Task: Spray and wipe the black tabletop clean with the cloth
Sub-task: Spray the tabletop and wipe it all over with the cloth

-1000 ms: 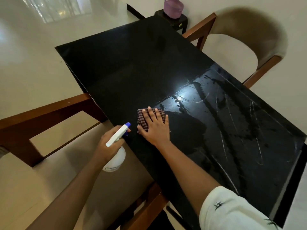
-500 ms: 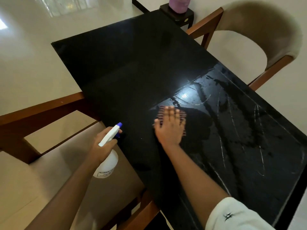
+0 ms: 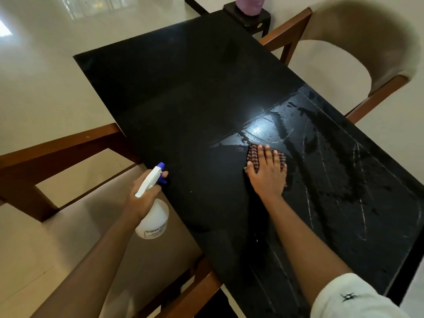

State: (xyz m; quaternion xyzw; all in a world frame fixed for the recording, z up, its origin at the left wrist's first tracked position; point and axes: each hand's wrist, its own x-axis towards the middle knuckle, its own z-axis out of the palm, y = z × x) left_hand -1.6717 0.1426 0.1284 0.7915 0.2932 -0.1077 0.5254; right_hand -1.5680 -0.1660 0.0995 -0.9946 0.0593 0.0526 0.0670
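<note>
The checked cloth (image 3: 253,155) lay flat on the black tabletop (image 3: 183,99), at the edge of a wet, streaked patch near its middle. The right hand (image 3: 269,175) pressed down on it, palm flat, fingers straight and slightly apart. Off the table's near-left edge, the left hand (image 3: 142,198) held a white spray bottle (image 3: 153,218), fingers curled round its neck, one on the blue trigger. Wooden chairs (image 3: 68,145) stood on both sides.
</note>
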